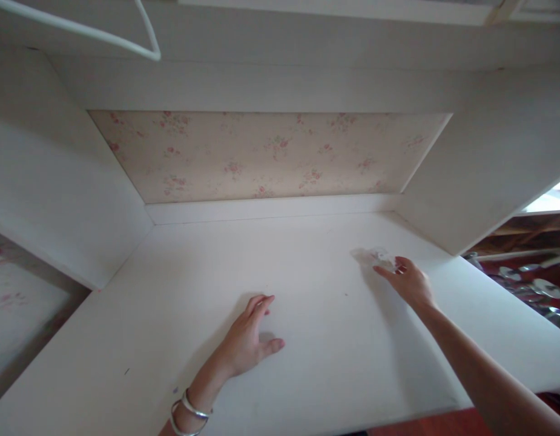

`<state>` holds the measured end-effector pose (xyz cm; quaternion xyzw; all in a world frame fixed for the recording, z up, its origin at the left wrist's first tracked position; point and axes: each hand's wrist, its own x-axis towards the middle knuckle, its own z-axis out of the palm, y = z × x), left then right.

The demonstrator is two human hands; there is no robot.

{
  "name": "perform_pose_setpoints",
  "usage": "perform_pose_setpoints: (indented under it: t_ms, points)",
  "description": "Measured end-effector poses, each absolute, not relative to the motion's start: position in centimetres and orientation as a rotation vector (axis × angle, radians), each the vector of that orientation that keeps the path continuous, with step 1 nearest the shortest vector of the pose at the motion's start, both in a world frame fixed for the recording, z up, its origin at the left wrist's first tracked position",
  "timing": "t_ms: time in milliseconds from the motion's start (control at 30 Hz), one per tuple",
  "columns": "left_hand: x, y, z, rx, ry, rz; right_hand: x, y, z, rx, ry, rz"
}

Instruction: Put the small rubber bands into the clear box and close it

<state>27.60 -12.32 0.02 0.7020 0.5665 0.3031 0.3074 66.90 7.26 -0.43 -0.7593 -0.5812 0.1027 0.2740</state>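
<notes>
My right hand [409,280], at the right part of the white shelf surface [307,266], has its fingers closed on a small crumpled clear-white piece [383,258], perhaps plastic or tissue; its exact kind is too blurred to tell. The piece is at or just above the surface. Nearer the middle, my left hand [249,339] rests on or just over the surface with thumb and fingers apart and nothing between them. Silver bangles [191,415] circle the left wrist.
Small dark specks [127,370] lie on the surface at left. White side panels [502,151] and a floral-papered back [270,154] enclose the space. A white bent rod or cable [102,39] hangs at upper left. Shiny metal items [545,287] are beyond the right edge.
</notes>
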Motion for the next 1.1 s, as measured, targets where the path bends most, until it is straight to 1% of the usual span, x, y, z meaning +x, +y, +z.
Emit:
perform_pose_setpoints:
  t_ms: [133,333,433,500,533,567,600,733,767,833,900,967,1100]
  points:
    - [27.6,-12.4,0.0,1.879,1.508,0.781,69.2,7.5,-1.3,-2.212,-1.538,0.165]
    - [27.6,-12.3,0.2,1.900,1.503,0.766,68.9,6.7,-1.7,-2.235,-1.524,0.159]
    - [27.6,-12.3,0.5,1.917,1.492,0.783,67.3,5.6,-0.8,-2.085,-1.531,0.008]
    - [27.7,-12.2,0.7,1.924,1.495,0.793,65.4,4.3,-0.3,-1.885,-1.576,-0.140]
    - [27.7,-12.2,0.7,1.925,1.499,0.794,64.2,3.5,-0.1,-1.781,-1.616,-0.163]
    - [27.7,-12.2,0.8,1.925,1.504,0.794,62.8,2.6,0.0,-1.690,-1.665,-0.133]
    - [27.8,-12.2,0.9,1.923,1.510,0.793,61.2,1.5,0.0,-1.604,-1.731,-0.040]
    - [27.9,-12.1,0.9,1.896,1.522,0.806,53.7,-3.2,0.1,-1.334,-2.086,0.566]
    - [28.0,-12.0,0.8,1.883,1.522,0.819,51.9,-4.2,0.2,-1.255,-2.166,0.687]
    - [28.1,-11.8,0.5,1.837,1.537,0.855,48.7,-5.7,0.5,-1.136,-2.256,0.821]
    - [28.5,-11.4,0.4,1.792,1.598,0.898,46.7,-6.2,0.7,-1.068,-2.324,0.830]
    - [29.0,-10.8,0.5,1.801,1.696,0.883,45.7,-6.0,0.5,-1.074,-2.364,0.750]
    - [30.5,-9.2,0.9,1.920,1.907,0.614,45.9,-4.8,-0.5,-1.262,-2.327,0.582]
